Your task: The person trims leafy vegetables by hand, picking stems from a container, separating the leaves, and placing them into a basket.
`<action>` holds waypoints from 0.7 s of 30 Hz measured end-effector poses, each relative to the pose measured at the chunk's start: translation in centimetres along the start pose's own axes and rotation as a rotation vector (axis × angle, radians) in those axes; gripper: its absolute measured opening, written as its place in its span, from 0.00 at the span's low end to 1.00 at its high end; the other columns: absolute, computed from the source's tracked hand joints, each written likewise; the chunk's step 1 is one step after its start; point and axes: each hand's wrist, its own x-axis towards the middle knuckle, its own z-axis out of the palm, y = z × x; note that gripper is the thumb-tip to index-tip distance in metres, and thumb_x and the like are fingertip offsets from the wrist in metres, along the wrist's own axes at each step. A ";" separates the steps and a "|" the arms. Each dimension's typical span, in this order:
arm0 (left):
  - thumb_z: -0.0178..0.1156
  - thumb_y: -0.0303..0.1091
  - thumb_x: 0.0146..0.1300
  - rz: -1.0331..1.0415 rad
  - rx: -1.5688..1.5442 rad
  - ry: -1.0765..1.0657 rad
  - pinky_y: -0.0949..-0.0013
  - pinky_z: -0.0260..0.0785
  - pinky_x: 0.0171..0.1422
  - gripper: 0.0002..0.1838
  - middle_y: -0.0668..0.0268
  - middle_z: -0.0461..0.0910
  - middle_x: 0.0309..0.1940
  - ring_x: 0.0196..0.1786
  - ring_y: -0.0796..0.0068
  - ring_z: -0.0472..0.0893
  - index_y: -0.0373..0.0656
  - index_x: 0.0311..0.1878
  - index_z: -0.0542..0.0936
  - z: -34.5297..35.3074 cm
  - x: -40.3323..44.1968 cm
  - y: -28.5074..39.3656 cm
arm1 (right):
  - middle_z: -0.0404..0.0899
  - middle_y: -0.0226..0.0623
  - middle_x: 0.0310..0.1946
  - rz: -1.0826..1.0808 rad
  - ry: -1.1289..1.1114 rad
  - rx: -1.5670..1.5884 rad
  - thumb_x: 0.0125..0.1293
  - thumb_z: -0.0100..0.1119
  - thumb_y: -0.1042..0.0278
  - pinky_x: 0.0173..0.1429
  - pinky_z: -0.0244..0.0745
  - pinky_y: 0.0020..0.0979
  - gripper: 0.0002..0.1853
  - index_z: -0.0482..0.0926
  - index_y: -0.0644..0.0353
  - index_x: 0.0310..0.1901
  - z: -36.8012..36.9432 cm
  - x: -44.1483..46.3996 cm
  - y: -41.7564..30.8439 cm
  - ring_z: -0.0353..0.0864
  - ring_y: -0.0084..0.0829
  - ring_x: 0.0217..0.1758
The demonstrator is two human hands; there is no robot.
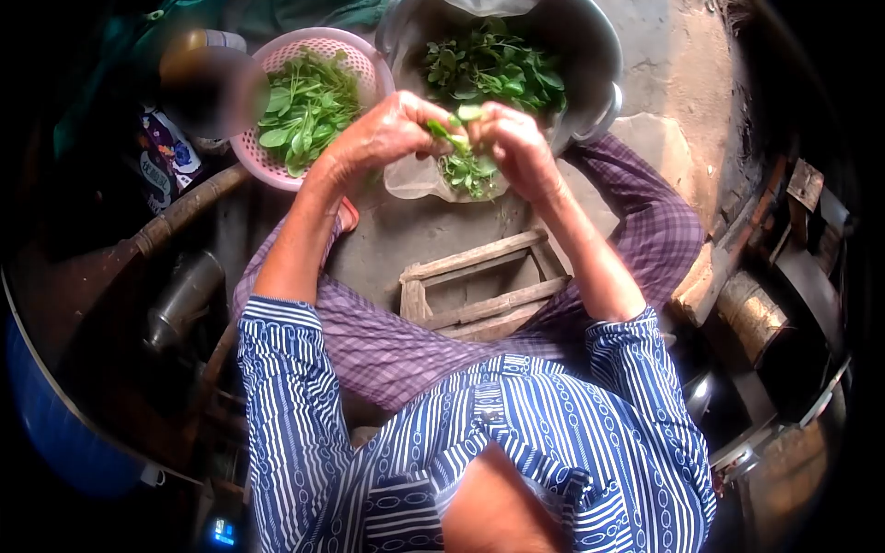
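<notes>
My left hand (395,132) and my right hand (514,150) meet at the upper middle, fingers pinched on a piece of leafy greens (448,135). The piece stretches between the fingertips, partly hidden by them. Below lies a whitish plastic sheet (412,182) with a small heap of green trimmings (472,175). Left of my left hand stands a pink colander (376,76) holding loose leafy greens (309,111). A large metal pot (599,51) beyond my right hand contains darker leafy greens (498,64).
A low wooden frame (475,253) lies on the floor between my bent legs. At the left are a curved wooden bar (194,205), a metal cylinder (187,293) and a blue tub (60,419). Wood pieces (705,281) and a rusty can (751,309) are at the right.
</notes>
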 end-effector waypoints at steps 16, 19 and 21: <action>0.57 0.25 0.57 0.211 -0.340 0.611 0.82 0.62 0.30 0.09 0.70 0.74 0.25 0.25 0.85 0.69 0.36 0.42 0.74 -3.2 -1.4 0.4 | 0.77 0.47 0.34 0.096 0.000 -1.539 0.56 0.53 0.63 0.38 0.74 0.43 0.10 0.75 0.57 0.38 -10.7 -0.4 15.5 0.78 0.47 0.35; 0.57 0.25 0.56 0.188 -0.372 0.614 0.82 0.62 0.30 0.09 0.69 0.74 0.25 0.25 0.85 0.69 0.35 0.41 0.74 -2.9 -1.6 0.9 | 0.73 0.44 0.29 0.014 0.225 -1.524 0.56 0.50 0.66 0.31 0.71 0.46 0.03 0.72 0.54 0.30 -9.0 1.3 15.3 0.76 0.48 0.30; 0.57 0.24 0.56 0.178 -0.375 0.606 0.82 0.62 0.30 0.09 0.69 0.74 0.25 0.25 0.85 0.69 0.35 0.41 0.74 -2.9 -1.7 0.9 | 0.71 0.42 0.29 -0.154 0.206 -1.476 0.55 0.50 0.67 0.30 0.69 0.46 0.02 0.73 0.51 0.29 -8.9 3.6 16.7 0.74 0.47 0.27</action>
